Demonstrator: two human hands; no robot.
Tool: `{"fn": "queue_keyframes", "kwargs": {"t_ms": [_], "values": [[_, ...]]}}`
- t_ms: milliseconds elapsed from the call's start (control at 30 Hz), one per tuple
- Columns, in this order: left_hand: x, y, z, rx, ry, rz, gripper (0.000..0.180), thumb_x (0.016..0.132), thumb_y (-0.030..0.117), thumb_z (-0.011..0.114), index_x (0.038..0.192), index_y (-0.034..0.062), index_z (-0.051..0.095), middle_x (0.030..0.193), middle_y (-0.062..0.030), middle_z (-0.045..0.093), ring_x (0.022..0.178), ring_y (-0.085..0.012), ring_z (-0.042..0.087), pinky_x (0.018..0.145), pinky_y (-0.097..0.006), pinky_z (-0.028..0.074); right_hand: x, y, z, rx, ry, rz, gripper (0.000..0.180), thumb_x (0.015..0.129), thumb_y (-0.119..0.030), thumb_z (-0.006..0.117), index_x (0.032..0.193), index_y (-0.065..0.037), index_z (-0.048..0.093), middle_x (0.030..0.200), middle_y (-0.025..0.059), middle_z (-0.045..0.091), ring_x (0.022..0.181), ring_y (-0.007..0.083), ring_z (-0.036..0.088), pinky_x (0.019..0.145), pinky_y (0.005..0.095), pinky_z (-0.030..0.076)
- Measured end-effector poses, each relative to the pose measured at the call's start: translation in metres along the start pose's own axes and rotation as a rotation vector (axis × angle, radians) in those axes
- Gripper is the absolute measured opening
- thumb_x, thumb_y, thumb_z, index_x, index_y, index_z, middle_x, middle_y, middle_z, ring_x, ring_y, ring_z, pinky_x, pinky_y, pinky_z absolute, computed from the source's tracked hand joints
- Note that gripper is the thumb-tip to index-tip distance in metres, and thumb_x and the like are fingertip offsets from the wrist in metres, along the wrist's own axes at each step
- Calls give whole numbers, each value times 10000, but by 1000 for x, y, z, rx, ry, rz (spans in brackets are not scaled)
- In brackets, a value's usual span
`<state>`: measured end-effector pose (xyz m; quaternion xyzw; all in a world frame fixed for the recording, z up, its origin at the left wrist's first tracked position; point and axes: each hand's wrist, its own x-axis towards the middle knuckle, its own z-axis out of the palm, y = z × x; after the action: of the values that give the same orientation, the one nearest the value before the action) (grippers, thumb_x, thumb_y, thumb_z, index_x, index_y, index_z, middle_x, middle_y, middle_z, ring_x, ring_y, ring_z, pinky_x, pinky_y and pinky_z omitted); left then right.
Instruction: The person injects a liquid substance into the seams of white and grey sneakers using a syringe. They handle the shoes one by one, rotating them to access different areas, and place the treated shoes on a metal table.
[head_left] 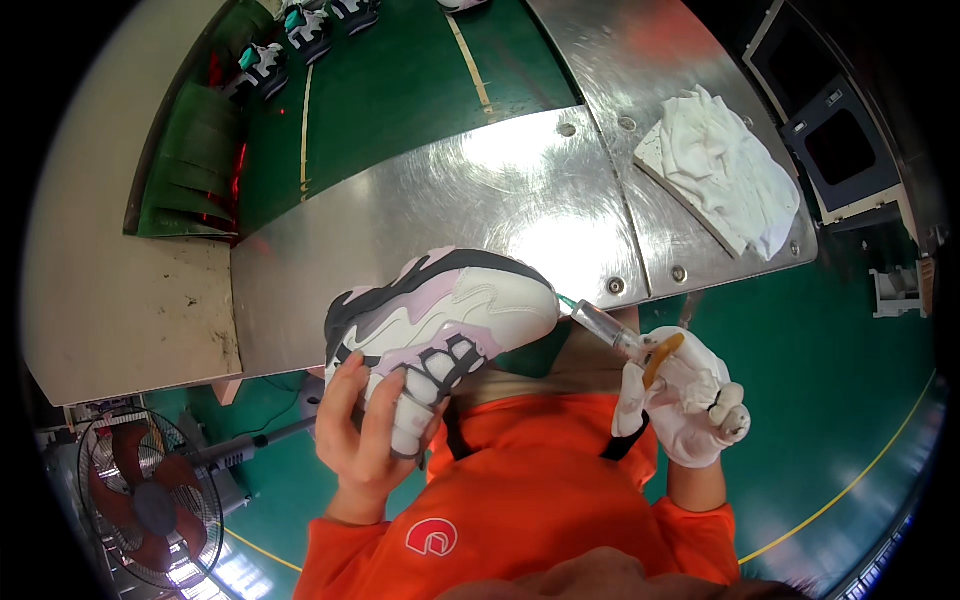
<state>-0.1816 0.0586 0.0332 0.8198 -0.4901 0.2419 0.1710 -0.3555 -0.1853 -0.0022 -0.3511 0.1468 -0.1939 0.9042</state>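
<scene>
A white, pink and black sneaker (440, 320) sits at frame centre, gripped by the bare left hand (365, 435). At lower right, the gloved right hand (690, 405) clasps a clear syringe-like applicator (610, 330); its contents are unclear. A white cloth (725, 170) lies on the steel table (480, 190), upper right.

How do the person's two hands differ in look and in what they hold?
The left hand is bare; the right hand wears a white glove. The left hand grips a white, pink and black sneaker by its laced side; the right hand holds a clear syringe-like tool pointed at the sneaker's end. Both have orange sleeves and stay closed around something.
</scene>
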Motion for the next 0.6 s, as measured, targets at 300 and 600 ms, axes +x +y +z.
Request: {"fn": "queue_keyframes", "kwargs": {"t_ms": [300,600], "values": [[-1,-3,2,6,44,15,443,647,220,868,1019,52,694,1038,-164,551,944,-362,650,774,-393,564,-8,-10,16,-67,-40,95,1128,523,-571,849,1260,183,448,890,228,607,788,311,636,686,375,553],[28,-6,-12,-91,-126,-115,538,615,188,895,1080,56,659,1099,-186,591,955,-357,650,800,-398,548,-12,5,15,-273,-285,-15,990,476,-79,891,1327,141,436,925,158,616,953,277,612,798,390,560]]}}
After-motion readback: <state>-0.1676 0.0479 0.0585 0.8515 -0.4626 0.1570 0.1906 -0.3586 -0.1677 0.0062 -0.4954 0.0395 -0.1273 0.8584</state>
